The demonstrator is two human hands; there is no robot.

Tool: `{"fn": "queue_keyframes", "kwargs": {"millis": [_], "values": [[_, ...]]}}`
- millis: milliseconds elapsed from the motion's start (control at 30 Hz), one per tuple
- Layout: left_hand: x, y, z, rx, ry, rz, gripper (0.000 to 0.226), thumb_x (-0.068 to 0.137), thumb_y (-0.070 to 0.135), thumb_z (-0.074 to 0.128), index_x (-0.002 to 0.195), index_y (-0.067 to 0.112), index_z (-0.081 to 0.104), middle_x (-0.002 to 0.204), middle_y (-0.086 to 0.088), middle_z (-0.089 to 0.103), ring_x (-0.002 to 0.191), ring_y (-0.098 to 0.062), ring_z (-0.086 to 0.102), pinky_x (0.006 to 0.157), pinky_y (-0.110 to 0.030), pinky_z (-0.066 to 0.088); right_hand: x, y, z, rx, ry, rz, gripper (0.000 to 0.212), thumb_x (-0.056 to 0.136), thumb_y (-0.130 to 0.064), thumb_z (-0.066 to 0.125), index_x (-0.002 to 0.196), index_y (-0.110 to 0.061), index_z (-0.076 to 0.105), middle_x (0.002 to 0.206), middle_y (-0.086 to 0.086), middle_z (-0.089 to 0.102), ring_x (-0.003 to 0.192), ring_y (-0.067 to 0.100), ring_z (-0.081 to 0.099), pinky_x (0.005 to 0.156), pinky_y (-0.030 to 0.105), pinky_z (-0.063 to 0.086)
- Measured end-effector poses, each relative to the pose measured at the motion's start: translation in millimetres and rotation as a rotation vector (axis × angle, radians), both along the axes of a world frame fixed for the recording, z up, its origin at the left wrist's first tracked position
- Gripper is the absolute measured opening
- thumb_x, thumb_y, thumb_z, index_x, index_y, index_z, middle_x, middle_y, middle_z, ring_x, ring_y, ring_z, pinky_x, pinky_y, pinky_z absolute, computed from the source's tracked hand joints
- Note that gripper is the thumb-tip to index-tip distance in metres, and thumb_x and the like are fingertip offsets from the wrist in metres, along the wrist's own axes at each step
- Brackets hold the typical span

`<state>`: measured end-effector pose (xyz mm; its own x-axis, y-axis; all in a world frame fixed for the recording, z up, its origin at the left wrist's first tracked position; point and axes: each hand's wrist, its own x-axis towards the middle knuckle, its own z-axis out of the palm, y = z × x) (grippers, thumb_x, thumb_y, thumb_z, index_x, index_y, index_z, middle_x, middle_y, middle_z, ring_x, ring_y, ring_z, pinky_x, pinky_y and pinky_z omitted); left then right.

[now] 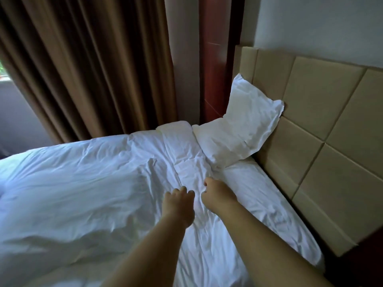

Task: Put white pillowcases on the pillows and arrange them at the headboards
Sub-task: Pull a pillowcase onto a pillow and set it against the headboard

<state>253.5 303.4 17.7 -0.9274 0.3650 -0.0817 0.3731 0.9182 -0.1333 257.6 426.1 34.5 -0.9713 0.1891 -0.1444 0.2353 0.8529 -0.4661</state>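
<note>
One pillow in a white pillowcase leans upright against the beige padded headboard, at the bed's far corner. Both my arms reach out over the white duvet. My left hand lies on the duvet with its fingers curled down into the cloth; motion blur hides whether it grips. My right hand is just to its right, fingers closed on a pinch of the duvet's folded top edge. Both hands are well short of the pillow. No second pillow or loose pillowcase is in view.
Brown curtains hang behind the bed's far side, with a window strip at the far left. A red-brown wooden panel stands beside the headboard. The bare white sheet shows between the duvet and the headboard.
</note>
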Motion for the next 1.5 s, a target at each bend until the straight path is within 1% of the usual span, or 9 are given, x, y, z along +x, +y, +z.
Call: {"fn": "queue_keyframes", "kwargs": {"millis": [167,367,467,600,767,833,1067,1167,1500], "values": [[19,-115,-7,0.012,-0.037,0.087,0.036,0.088,0.02,0.047,0.124,0.02,0.049,0.127,-0.006,0.051,0.119,-0.028,0.051,0.095,-0.037,0.039,9,-93,-3,0.013,-0.016,0.048,0.034,0.088,-0.016,0.042,0.121,-0.014,0.049,0.124,0.011,0.055,0.109,0.033,0.056,0.086,0.035,0.046],[61,-277,-15,-0.052,-0.083,0.268,0.036,0.09,0.018,0.046,0.125,0.019,0.051,0.126,-0.006,0.053,0.119,-0.028,0.051,0.096,-0.038,0.04,40,-220,-25,-0.077,-0.076,0.088,0.031,0.09,-0.018,0.043,0.119,-0.012,0.051,0.121,0.011,0.058,0.106,0.032,0.057,0.083,0.035,0.047],[78,-326,-16,-0.032,-0.092,0.321,0.036,0.089,0.016,0.046,0.124,0.018,0.052,0.123,-0.007,0.055,0.115,-0.029,0.054,0.093,-0.039,0.043,52,-270,-33,-0.112,-0.092,0.094,0.025,0.089,-0.019,0.044,0.112,-0.013,0.053,0.121,0.013,0.059,0.107,0.034,0.057,0.086,0.037,0.049],[82,-360,-23,0.006,-0.102,0.35,0.035,0.09,0.016,0.047,0.124,0.018,0.052,0.123,-0.007,0.055,0.114,-0.03,0.056,0.093,-0.038,0.043,52,-308,-39,-0.1,-0.126,0.112,0.027,0.09,-0.02,0.044,0.115,-0.014,0.052,0.12,0.013,0.059,0.104,0.032,0.058,0.086,0.039,0.051],[67,-366,-45,0.032,-0.187,0.357,0.037,0.088,0.012,0.045,0.125,0.017,0.052,0.126,-0.007,0.053,0.117,-0.03,0.054,0.095,-0.038,0.042,36,-306,-54,-0.086,-0.157,0.083,0.029,0.09,-0.022,0.045,0.118,-0.015,0.051,0.121,0.01,0.059,0.105,0.031,0.058,0.086,0.038,0.05],[54,-359,-55,0.037,-0.205,0.338,0.037,0.087,0.012,0.044,0.123,0.018,0.052,0.127,-0.007,0.052,0.117,-0.03,0.053,0.095,-0.038,0.042,29,-293,-65,-0.086,-0.18,0.046,0.032,0.09,-0.025,0.046,0.119,-0.013,0.051,0.115,0.009,0.06,0.1,0.029,0.059,0.085,0.038,0.05],[-35,-302,-101,-0.015,-0.279,0.21,0.042,0.087,0.013,0.043,0.128,0.017,0.05,0.127,-0.007,0.052,0.118,-0.028,0.05,0.097,-0.037,0.039,-44,-236,-113,-0.08,-0.245,-0.139,0.031,0.087,-0.021,0.046,0.115,-0.012,0.051,0.114,0.013,0.062,0.091,0.03,0.056,0.075,0.034,0.043],[-88,-271,-125,-0.036,-0.336,0.128,0.04,0.088,0.014,0.044,0.128,0.017,0.049,0.125,-0.007,0.05,0.116,-0.029,0.05,0.092,-0.037,0.04,-93,-218,-140,-0.096,-0.283,-0.177,0.034,0.088,-0.021,0.045,0.12,-0.013,0.05,0.117,0.011,0.061,0.103,0.032,0.059,0.079,0.035,0.047],[-234,-219,-188,-0.008,-0.402,0.043,0.034,0.089,0.015,0.046,0.122,0.016,0.05,0.124,-0.009,0.047,0.117,-0.03,0.047,0.093,-0.038,0.04,-205,-202,-228,-0.201,-0.475,-0.198,0.036,0.091,-0.021,0.046,0.126,-0.012,0.047,0.122,0.012,0.058,0.107,0.033,0.058,0.087,0.042,0.051]]}}
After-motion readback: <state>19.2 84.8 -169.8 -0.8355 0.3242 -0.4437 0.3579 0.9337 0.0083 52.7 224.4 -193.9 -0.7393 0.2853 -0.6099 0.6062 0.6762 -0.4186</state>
